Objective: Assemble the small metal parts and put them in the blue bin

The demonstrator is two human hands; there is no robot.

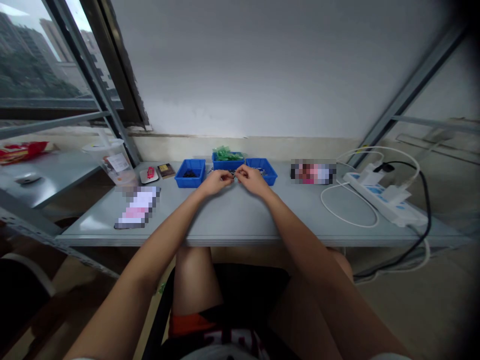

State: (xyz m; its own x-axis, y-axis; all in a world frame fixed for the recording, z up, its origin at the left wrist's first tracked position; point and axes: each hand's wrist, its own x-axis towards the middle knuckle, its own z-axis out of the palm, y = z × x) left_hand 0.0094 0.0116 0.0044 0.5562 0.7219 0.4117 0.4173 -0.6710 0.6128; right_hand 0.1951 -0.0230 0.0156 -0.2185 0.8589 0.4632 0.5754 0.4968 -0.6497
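My left hand (216, 181) and my right hand (252, 179) meet over the grey table (240, 220), fingertips pinched together on a small metal part (234, 174) between them. The part is too small to make out. Just behind the hands stand three blue bins: the left bin (190, 173) holds dark small pieces, the middle bin (227, 161) holds green pieces, the right bin (261, 170) holds thin metal pieces.
A plastic cup (112, 161) stands at the table's far left, beside a small white scale (149, 174) and a brown box (165, 170). A white power strip (386, 199) with white and black cables lies at the right. A window is at left.
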